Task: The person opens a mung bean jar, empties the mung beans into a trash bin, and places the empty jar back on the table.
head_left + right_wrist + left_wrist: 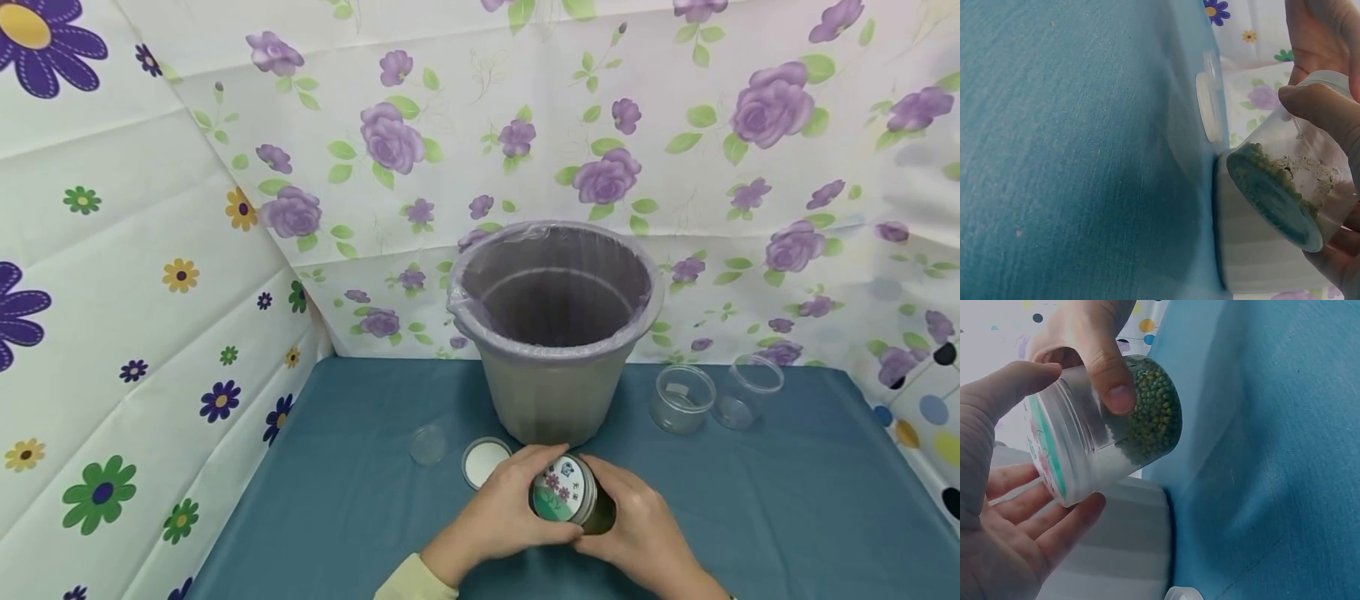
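A clear plastic jar [602, 512] is held above the blue cloth, in front of the bucket, tilted with its lid toward the left. Its round lid [558, 490] bears a printed label with pink flowers and green. Small green beans [1155, 412] lie in the bottom part of the jar in the left wrist view. My left hand [517, 507] holds the lid, thumb on one side and fingers on the other. My right hand [637, 518] grips the jar's body. In the right wrist view the jar's base [1272, 206] faces the camera, and fingers hide part of its side.
A grey bucket [555, 400] lined with a thin bag stands just behind the hands. A white round lid [484, 461] and a smaller clear lid [428, 446] lie on the left. Clear round containers [681, 408] stand right of the bucket. Flowered sheets [465, 100] surround the table.
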`<state>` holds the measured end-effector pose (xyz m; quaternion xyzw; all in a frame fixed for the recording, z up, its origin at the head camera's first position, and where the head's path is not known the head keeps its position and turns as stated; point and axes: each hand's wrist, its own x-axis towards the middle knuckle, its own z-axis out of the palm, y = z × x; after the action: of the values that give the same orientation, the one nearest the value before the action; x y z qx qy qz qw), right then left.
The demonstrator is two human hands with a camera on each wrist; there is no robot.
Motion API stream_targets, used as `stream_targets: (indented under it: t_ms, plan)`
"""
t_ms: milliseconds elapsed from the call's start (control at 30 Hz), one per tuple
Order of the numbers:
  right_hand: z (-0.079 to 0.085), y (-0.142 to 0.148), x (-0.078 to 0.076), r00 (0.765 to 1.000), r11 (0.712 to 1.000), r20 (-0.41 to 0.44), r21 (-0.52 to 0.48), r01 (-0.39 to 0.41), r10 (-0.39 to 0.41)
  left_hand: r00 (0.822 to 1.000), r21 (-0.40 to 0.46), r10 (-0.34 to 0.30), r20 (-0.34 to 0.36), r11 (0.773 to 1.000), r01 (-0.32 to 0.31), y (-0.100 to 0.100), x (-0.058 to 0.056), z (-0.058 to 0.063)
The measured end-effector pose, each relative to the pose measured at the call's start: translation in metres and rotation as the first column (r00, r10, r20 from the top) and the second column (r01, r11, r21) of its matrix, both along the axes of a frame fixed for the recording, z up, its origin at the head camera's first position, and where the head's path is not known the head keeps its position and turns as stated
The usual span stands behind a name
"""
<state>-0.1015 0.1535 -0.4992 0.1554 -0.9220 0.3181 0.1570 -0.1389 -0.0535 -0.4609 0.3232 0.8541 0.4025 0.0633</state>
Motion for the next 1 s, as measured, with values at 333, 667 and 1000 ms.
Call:
stream_targets:
  t_ms: [333,667,1000]
  plan:
    - [-0.0022,-0.0021,0.0006,1.000,1.000,-0.019,0.000,0.005,-0.005,0.988,-0.015,0.153,0.024,0.988,-0.152,0.0034,0.0063,-0.0001]
    - [-0.0017,0.0002,-0.0011,1.000,0.999,-0.013,0.034,0.016,-0.015,0.998,-0.015,0.057,0.037,0.998,-0.057,0.0020,0.0009,0.0016]
    - [-0.0037,-0.0011,-0.0013,1.000,1.000,-0.013,0.027,0.007,-0.007,0.993,-0.025,0.058,0.098,0.998,-0.056,0.0018,-0.0003,0.0026]
